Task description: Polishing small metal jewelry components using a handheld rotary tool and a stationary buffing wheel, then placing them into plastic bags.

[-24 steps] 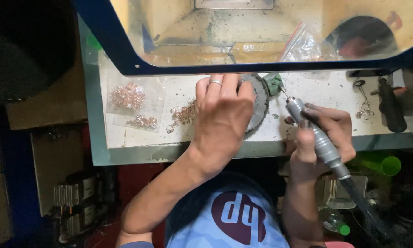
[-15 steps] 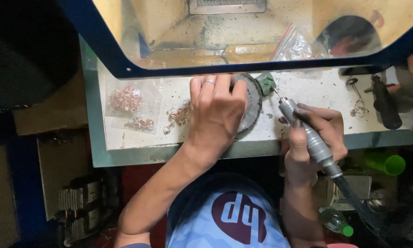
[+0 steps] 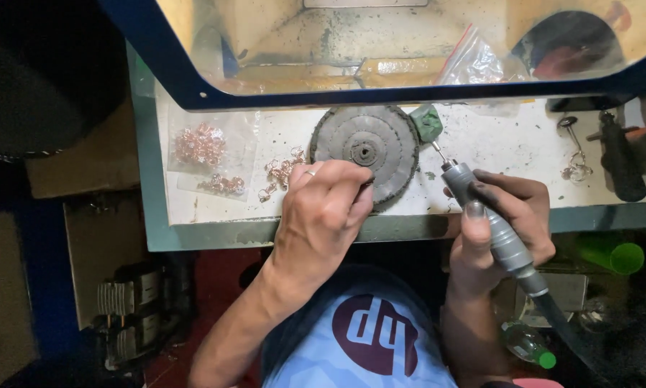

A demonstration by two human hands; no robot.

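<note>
My left hand (image 3: 323,208), with a ring on one finger, rests at the near edge of a round grey ribbed disc (image 3: 366,140). Its fingertips are pinched together against the disc's rim, and whatever lies between them is hidden. My right hand (image 3: 513,208) grips a grey rotary handpiece (image 3: 506,241) like a pen. The thin bit (image 3: 438,152) points up-left, just right of the disc and below a green lump (image 3: 429,122). A black hose runs from the handpiece toward me.
Loose copper-coloured pieces (image 3: 280,172) lie left of my hand, beside two clear bags of them (image 3: 200,144). A blue-framed clear shield (image 3: 409,93) overhangs the white bench top (image 3: 502,136). A black tool (image 3: 617,162) and metal bits (image 3: 574,169) lie right. A green cup (image 3: 617,255) stands below.
My left hand has drawn back toward me off the grey disc, which now shows almost whole. The right hand and handpiece have stayed in about the same place.
</note>
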